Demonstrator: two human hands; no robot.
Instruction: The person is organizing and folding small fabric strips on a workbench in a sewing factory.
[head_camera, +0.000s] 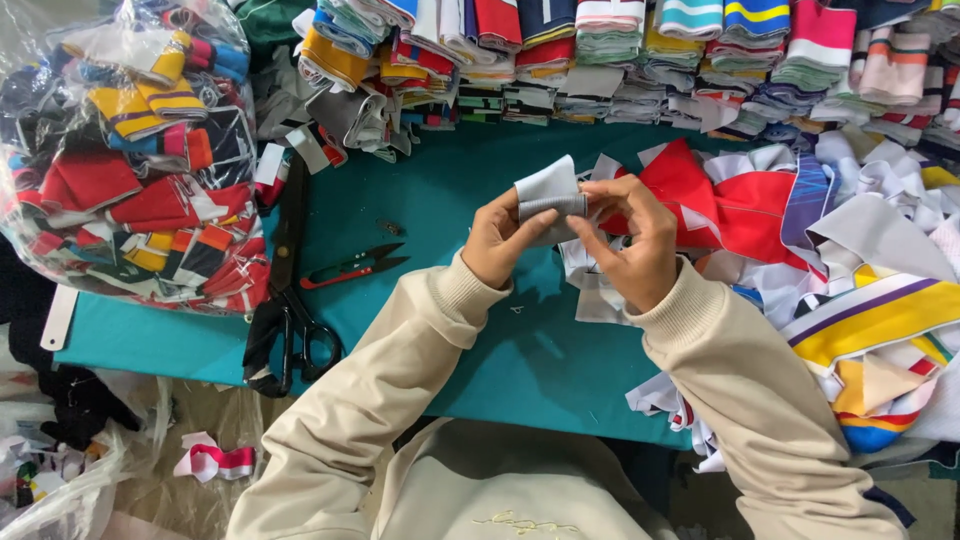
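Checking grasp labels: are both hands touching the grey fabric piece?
Touching. Head view shows left hand and right hand pinching the grey fabric piece at its lower edge.

- two hands: left hand (497, 240), right hand (637, 243)
- one grey knit piece (548, 192) held between them
- one large black scissors (290, 300)
- one small red-handled thread snips (352, 267)
- one clear plastic bag (130, 150) stuffed with folded pieces
- one teal table (450, 190)
- loose pile (850, 260) and stacked pieces (600, 60): too many to count
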